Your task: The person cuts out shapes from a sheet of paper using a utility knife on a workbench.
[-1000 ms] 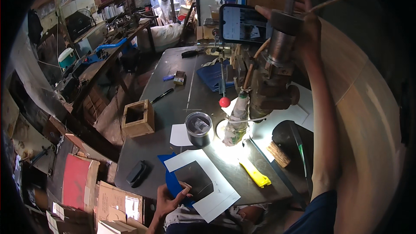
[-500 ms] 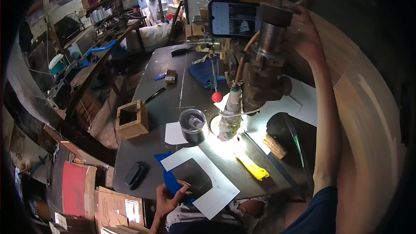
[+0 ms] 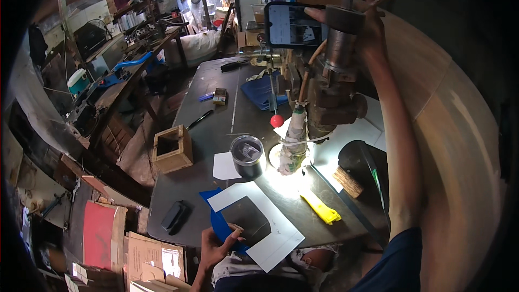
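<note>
My left hand [image 3: 219, 246], at the front edge of the dark table [image 3: 203, 200], pinches a strip of blue sheet material [image 3: 219, 224]. Against the blue piece lies a white paper template [image 3: 281, 238] with an angular cut-out, its lower corner reaching past the table edge. My right arm stretches up the right side. There my right hand [image 3: 373, 40] is behind the machine's metal post, partly hidden by it. One finger extends across the right part of a phone [image 3: 292, 24] with a lit screen; other fingers are spread above. Whether that finger touches the screen I cannot tell.
Mid-table stands a machine head [image 3: 330, 103] with a cloth-wrapped lamp [image 3: 294, 140] and a red knob [image 3: 277, 121]. Around it are a lidded tumbler [image 3: 248, 157], a wooden box [image 3: 173, 148], a yellow tool [image 3: 320, 207], a wood block [image 3: 347, 182] and a black case [image 3: 175, 217].
My right hand has shifted so that a finger now reaches over the phone screen. My left hand keeps its hold on the blue piece. The whole view has shifted slightly.
</note>
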Tool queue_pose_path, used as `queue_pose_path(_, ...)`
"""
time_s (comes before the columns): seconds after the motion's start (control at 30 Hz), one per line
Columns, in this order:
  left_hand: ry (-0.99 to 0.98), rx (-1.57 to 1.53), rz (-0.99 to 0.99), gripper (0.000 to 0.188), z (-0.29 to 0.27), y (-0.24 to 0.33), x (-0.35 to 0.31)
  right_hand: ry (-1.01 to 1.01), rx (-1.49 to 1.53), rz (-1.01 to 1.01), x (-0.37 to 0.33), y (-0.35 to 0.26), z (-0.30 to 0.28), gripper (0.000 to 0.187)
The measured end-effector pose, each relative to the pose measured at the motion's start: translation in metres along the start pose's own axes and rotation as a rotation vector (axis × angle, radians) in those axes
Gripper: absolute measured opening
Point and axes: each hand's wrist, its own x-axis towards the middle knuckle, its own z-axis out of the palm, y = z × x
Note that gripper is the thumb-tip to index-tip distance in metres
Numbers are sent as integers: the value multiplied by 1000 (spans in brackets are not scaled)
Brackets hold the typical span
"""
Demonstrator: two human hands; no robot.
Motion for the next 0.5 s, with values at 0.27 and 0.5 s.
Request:
queue_pose_path(0.27,-30,-32,-4,16,-4,-2,-3,-168,-662,-223,-31,-9,-22,66)
queue_pose_path(0.5,11,2,-55,30,1,12,-1,-165,-725,-326,-61,-32,-44,81)
